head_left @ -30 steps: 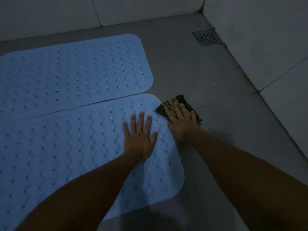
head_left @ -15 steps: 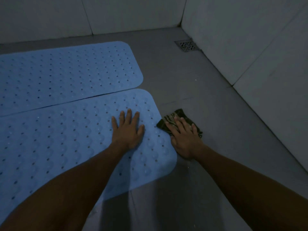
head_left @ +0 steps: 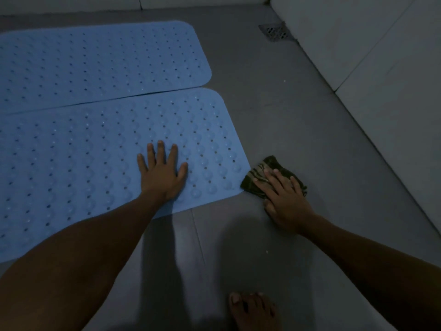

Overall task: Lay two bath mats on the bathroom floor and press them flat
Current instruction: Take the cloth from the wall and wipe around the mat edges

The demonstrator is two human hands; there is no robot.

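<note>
Near mat: the blue near mat [head_left: 95, 149] lies flat on the grey floor [head_left: 298, 120] across the middle left of the frame; its long axis runs left to right, tilting slightly upward to the right, and its rounded end points right.
Far mat: the far mat [head_left: 95, 60] lies in the upper left, parallel to the first — long edges just beside each other, meeting along a thin dark seam.
Left hand: the left hand [head_left: 162, 175] rests palm-down on the near mat close to its right end, fingers straight and spread apart.
Right hand: the right hand [head_left: 285, 199] lies at centre right on a dark patterned cloth [head_left: 265, 172], fingers straight, slightly apart.
Cloth: on the floor — touching the near mat's right corner.
Drain: a floor drain [head_left: 276, 32] sits upper right by the wall [head_left: 381, 56].
Foot: a bare foot [head_left: 253, 311] shows at the bottom edge.
</note>
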